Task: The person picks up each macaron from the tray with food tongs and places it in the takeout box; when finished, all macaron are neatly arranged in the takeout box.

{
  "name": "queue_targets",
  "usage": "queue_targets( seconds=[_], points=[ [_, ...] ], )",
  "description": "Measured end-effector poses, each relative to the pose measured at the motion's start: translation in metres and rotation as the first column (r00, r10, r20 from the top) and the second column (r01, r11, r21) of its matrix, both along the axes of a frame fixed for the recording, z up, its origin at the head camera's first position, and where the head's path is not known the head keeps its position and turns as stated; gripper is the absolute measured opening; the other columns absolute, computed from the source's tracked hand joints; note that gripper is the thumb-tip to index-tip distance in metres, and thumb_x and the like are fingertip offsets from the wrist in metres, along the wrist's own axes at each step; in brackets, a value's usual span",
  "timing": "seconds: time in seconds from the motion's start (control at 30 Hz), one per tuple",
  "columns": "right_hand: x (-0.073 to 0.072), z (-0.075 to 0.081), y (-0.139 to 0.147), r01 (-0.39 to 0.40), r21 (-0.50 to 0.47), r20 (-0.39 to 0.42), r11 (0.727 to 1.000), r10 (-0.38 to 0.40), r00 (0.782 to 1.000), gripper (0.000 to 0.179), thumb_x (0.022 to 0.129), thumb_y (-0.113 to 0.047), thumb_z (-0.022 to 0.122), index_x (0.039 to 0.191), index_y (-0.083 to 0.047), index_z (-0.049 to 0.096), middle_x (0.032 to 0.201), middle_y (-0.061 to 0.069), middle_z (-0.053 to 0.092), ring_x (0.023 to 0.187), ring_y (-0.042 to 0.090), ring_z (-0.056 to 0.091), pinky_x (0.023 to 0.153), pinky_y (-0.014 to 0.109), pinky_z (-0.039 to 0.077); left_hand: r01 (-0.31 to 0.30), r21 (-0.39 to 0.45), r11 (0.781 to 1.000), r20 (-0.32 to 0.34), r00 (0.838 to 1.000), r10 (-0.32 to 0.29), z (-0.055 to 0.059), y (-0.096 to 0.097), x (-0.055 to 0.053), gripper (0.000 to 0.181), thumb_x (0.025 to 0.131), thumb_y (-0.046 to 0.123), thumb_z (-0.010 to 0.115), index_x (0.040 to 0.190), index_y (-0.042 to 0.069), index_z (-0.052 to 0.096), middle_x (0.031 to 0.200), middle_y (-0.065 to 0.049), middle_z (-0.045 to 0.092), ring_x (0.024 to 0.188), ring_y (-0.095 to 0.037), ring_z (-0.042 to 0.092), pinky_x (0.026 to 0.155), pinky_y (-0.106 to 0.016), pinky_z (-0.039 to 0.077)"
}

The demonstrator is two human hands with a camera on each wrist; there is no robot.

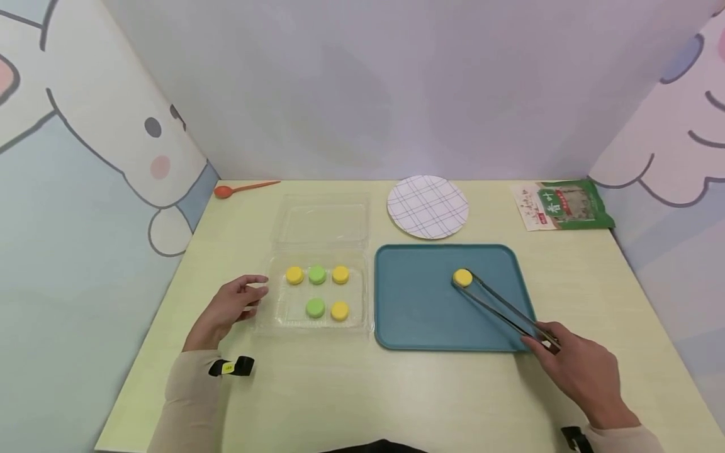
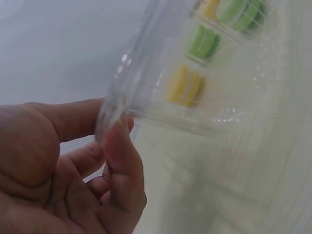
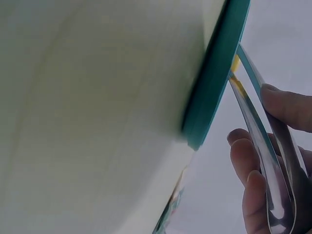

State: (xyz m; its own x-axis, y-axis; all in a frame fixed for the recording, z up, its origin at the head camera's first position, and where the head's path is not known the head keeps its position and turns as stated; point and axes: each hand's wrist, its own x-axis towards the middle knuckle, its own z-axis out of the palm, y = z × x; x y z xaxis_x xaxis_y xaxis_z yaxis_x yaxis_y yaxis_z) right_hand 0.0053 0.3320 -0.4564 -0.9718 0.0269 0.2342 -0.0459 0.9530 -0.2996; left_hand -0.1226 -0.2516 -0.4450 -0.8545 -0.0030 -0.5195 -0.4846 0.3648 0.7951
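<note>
My right hand grips metal tongs over the blue tray. Between the tong tips sits a yellow macaron, low at the tray's upper right part; only a sliver of yellow shows beyond the tray edge in the right wrist view. On the left lies a clear plastic box, its lid folded back. Its left rim is pinched between the thumb and a finger of my left hand. Inside are three yellow macarons and two green ones, with a gap at the front left.
Behind the tray lies a round checked plate. A red spoon rests at the back left corner, and a green-and-white food packet at the back right. Walls close in the table at the back and on both sides.
</note>
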Motion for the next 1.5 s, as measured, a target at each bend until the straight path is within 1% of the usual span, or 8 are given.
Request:
queue_targets(
  seconds=[0.4, 0.7, 0.83, 1.07, 1.17, 1.27, 1.4, 1.5],
  points=[
    [-0.007, 0.002, -0.001, -0.042, 0.003, -0.035, 0.999, 0.042, 0.999, 0.037, 0.076, -0.032, 0.087, 0.103, -0.01, 0.075, 0.064, -0.005, 0.062, 0.042, 0.005, 0.035, 0.038, 0.029, 0.026, 0.004, -0.002, 1.0, -0.008, 1.0, -0.004, -0.001, 0.001, -0.004, 0.047, 0.103, 0.027, 0.062, 0.143, 0.005, 0.05, 0.092, -0.005, 0.052, 0.074, -0.014, 0.054, 0.067, -0.026, 0.051],
    [-0.016, 0.005, -0.008, -0.089, 0.016, -0.108, 0.996, 0.09, 0.99, 0.038, 0.073, -0.029, 0.089, 0.102, -0.011, 0.075, 0.056, -0.013, 0.05, 0.042, 0.002, 0.031, 0.038, 0.028, 0.025, 0.006, 0.003, 1.0, -0.003, 1.0, -0.006, 0.001, 0.003, -0.003, 0.048, 0.103, 0.026, 0.062, 0.144, 0.004, 0.049, 0.091, -0.004, 0.052, 0.074, -0.014, 0.054, 0.066, -0.026, 0.052],
    [-0.022, 0.009, -0.014, -0.11, 0.02, -0.126, 0.994, 0.111, 0.986, 0.038, 0.07, -0.025, 0.09, 0.102, -0.01, 0.075, 0.057, -0.01, 0.054, 0.042, 0.002, 0.033, 0.038, 0.027, 0.026, 0.001, -0.001, 1.0, 0.0, 1.0, -0.001, 0.0, 0.002, -0.003, 0.048, 0.103, 0.026, 0.062, 0.144, 0.005, 0.049, 0.091, -0.004, 0.052, 0.074, -0.014, 0.054, 0.066, -0.026, 0.051],
    [-0.03, 0.011, -0.027, -0.142, 0.017, -0.087, 0.99, 0.143, 0.986, 0.036, 0.071, -0.025, 0.09, 0.101, -0.013, 0.075, 0.062, -0.006, 0.062, 0.044, 0.004, 0.043, 0.038, 0.027, 0.029, -0.001, -0.012, 1.0, 0.015, 1.0, 0.001, -0.002, 0.002, -0.003, 0.047, 0.102, 0.027, 0.063, 0.143, 0.006, 0.05, 0.094, -0.005, 0.053, 0.076, -0.015, 0.055, 0.068, -0.026, 0.052],
    [-0.036, 0.009, -0.032, -0.174, 0.014, -0.102, 0.985, 0.175, 0.979, 0.034, 0.071, -0.028, 0.09, 0.1, -0.014, 0.075, 0.061, -0.009, 0.06, 0.044, 0.003, 0.042, 0.039, 0.027, 0.029, -0.007, -0.02, 1.0, 0.02, 1.0, 0.008, -0.001, 0.001, -0.002, 0.046, 0.102, 0.027, 0.063, 0.142, 0.007, 0.051, 0.094, -0.005, 0.053, 0.076, -0.015, 0.054, 0.068, -0.026, 0.052],
    [-0.043, 0.008, -0.037, -0.212, 0.017, -0.155, 0.977, 0.212, 0.965, 0.033, 0.074, -0.035, 0.088, 0.098, -0.015, 0.076, 0.059, -0.01, 0.059, 0.043, 0.001, 0.041, 0.039, 0.026, 0.029, -0.001, -0.016, 1.0, 0.01, 1.0, 0.001, -0.001, 0.0, -0.002, 0.048, 0.102, 0.028, 0.063, 0.143, 0.006, 0.05, 0.094, -0.005, 0.053, 0.076, -0.015, 0.054, 0.068, -0.026, 0.052],
    [-0.05, 0.008, -0.044, -0.259, 0.016, -0.213, 0.966, 0.257, 0.943, 0.038, 0.081, -0.05, 0.08, 0.096, -0.015, 0.076, 0.06, -0.009, 0.059, 0.043, 0.002, 0.042, 0.039, 0.026, 0.03, -0.007, -0.014, 1.0, 0.006, 1.0, 0.007, -0.001, 0.0, -0.002, 0.048, 0.102, 0.028, 0.063, 0.142, 0.006, 0.051, 0.093, -0.005, 0.053, 0.076, -0.015, 0.054, 0.068, -0.026, 0.051],
    [-0.055, 0.01, -0.049, -0.29, 0.008, -0.231, 0.957, 0.284, 0.931, 0.042, 0.085, -0.056, 0.074, 0.096, -0.015, 0.076, 0.062, -0.007, 0.062, 0.043, 0.004, 0.045, 0.039, 0.027, 0.031, -0.01, -0.011, 1.0, 0.017, 1.0, 0.01, -0.001, -0.001, -0.001, 0.047, 0.102, 0.028, 0.063, 0.142, 0.007, 0.051, 0.093, -0.005, 0.052, 0.076, -0.015, 0.054, 0.068, -0.026, 0.051]
  ],
)
